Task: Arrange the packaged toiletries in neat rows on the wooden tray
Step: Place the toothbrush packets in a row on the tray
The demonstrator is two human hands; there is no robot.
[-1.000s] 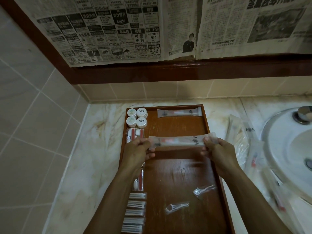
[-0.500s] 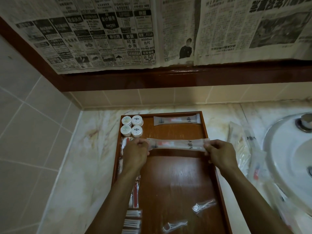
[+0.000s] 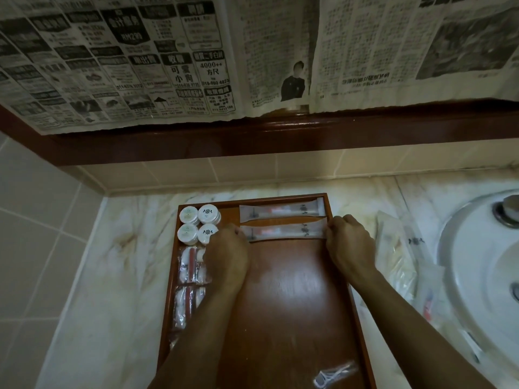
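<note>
Clear plastic is what our grip closes on: the left hand (image 3: 228, 252) pinches one end of a long packet (image 3: 283, 232) and the right hand (image 3: 349, 242) pinches the other, fingers curled at each end. We hold it low over the far part of the tray (image 3: 292, 304), just beside and parallel to another packet (image 3: 281, 211) lying along the far edge; whether it touches the wood we cannot tell.

Left of the packets, four jars (image 3: 198, 224) sit in a square, and small sachets (image 3: 191, 265) run in a column down the left side. A floss pick (image 3: 334, 373) lies loose near the tray's near edge. More wrapped items (image 3: 393, 256) wait on the surface beside the sink (image 3: 483, 276). We judge the task roughly half done: most of the tray's middle is bare.
</note>
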